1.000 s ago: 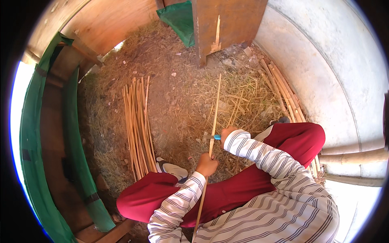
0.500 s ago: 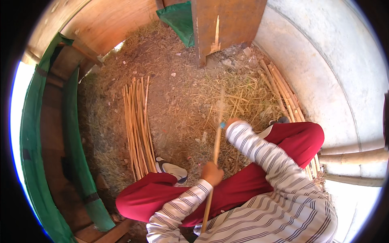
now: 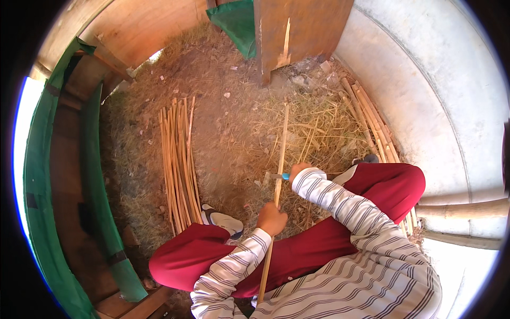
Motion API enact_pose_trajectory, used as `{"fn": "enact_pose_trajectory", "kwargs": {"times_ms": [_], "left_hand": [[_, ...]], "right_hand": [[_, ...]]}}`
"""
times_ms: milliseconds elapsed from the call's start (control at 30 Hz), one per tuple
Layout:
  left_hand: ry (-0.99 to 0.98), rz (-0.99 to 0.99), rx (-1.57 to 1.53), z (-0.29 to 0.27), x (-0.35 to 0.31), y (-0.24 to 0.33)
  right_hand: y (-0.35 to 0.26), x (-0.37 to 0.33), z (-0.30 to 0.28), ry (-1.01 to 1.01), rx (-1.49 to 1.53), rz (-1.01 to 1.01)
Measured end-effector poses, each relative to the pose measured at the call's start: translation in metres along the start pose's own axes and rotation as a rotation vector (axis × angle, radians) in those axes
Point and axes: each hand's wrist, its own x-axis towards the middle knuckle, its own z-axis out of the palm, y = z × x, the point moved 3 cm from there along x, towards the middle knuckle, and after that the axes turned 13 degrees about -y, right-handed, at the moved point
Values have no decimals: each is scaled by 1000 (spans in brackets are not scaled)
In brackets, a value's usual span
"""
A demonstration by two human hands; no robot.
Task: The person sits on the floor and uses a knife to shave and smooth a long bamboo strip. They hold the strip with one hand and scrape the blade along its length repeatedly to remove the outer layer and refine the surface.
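Note:
A long, thin bamboo strip [image 3: 282, 143] runs lengthwise in front of me, from the straw-strewn ground back over my lap. My left hand [image 3: 272, 219] is closed around its middle. Farther along it, my right hand [image 3: 299, 173] grips a small knife [image 3: 286, 176] with a light blue handle. The blade lies crosswise on the strip, pointing left, just beyond my left hand. How far the edge bites into the bamboo is too small to tell. My fingers hide part of the knife's handle.
A bundle of bamboo strips [image 3: 178, 165] lies on the ground to my left, beside my shoe [image 3: 226, 222]. More bamboo pieces [image 3: 372, 119] rest along the pale wall [image 3: 419, 85] at right. Shavings [image 3: 319, 125] litter the ground ahead, near a wooden board [image 3: 303, 32].
The knife and my right hand have come nearer to me along the strip. My left hand has shifted slightly forward and left, still holding the strip, whose far end has swung a little left.

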Motion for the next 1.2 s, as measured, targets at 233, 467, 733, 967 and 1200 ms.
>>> {"fn": "enact_pose_trajectory", "kwargs": {"times_ms": [233,467,733,967,1200], "left_hand": [[-139,66,182,45,-15,-18],[10,42,41,-5,-17,11],[-102,-44,18,8,-31,3],[-70,129,52,21,-26,-11],[-12,113,34,3,-24,-7]], "right_hand": [[70,60,-41,12,-246,107],[0,-17,-26,-56,8,37],[23,21,-40,-85,257,137],[53,39,-51,-20,137,70],[9,-2,-21,-8,-4,-36]]}}
